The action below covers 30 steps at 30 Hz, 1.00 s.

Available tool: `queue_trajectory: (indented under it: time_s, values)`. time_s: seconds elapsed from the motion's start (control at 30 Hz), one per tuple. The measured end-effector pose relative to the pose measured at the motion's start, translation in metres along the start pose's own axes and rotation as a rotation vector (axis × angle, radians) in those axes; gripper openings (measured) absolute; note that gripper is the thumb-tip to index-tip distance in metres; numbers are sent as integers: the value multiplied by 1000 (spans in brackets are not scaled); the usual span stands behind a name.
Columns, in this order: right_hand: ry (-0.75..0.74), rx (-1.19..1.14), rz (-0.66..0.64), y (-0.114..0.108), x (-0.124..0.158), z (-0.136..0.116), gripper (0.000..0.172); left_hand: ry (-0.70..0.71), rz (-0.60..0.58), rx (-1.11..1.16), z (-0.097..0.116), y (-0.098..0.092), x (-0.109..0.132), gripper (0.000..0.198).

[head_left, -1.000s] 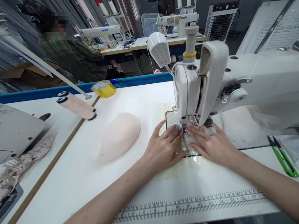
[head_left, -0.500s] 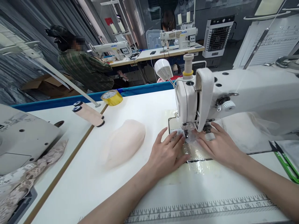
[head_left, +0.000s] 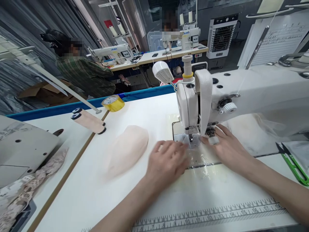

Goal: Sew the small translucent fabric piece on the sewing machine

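A white sewing machine (head_left: 241, 93) stands on the white table (head_left: 101, 193). A small translucent piece (head_left: 194, 146) lies under its presser foot (head_left: 191, 139). My right hand (head_left: 228, 148) rests flat on the plate just right of the foot, fingers stretched out, with a white band on one finger. My left hand (head_left: 166, 161) hovers left of the foot, its fingers bent and smeared by motion. A pale pink fabric piece (head_left: 127, 149) lies on the table to the left of my left hand.
A yellow tape roll (head_left: 113, 103) and a pink roll (head_left: 88, 120) sit at the back left. Lace fabric (head_left: 31, 187) and another machine (head_left: 21, 148) are at far left. Green snips (head_left: 293, 166) lie at right. A ruler strip (head_left: 212, 212) runs along the near edge. A person in a plaid shirt (head_left: 84, 75) sits beyond.
My left hand has drawn back from the presser foot and its fingers have curled. My right hand stays flat beside the foot. The view has tilted up slightly.
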State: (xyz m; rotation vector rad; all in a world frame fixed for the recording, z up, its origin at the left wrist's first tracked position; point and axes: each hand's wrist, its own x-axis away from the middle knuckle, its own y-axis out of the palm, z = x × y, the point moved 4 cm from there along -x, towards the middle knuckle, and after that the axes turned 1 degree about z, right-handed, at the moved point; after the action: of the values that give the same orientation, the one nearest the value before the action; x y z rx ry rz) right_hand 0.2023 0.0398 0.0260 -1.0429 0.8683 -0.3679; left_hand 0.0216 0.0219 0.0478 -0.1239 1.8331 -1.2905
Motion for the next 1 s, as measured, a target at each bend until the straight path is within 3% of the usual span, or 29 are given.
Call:
queue_trajectory:
  time_s: [0.07,0.13,0.2,0.3,0.37,0.5,0.6,0.73,1.0]
  values:
    - [-4,-40,-8,-1,1,-1,30,90,-105,108,9,9,2,31]
    - [3,-111,0,-4,2,-3,36,106,-166,79,6,15,4,25]
    - [6,-191,7,-9,1,-5,45,22,-162,-80,-8,14,5,20]
    - [-13,-337,-3,-13,2,-11,58,-135,-79,-238,-26,5,6,28]
    - [-20,-430,-38,-13,5,-16,60,-154,-90,-113,-25,5,6,24]
    - [-46,-509,-94,-8,11,-30,57,-164,-248,41,-11,18,5,32]
    - [-71,-527,-100,-6,13,-40,57,-183,-222,-16,-10,21,3,29]
    - [-13,-523,-43,-9,9,-39,52,-61,-187,159,-7,22,0,24]
    - [13,-322,8,-1,5,-25,47,-61,-263,378,0,32,2,29]
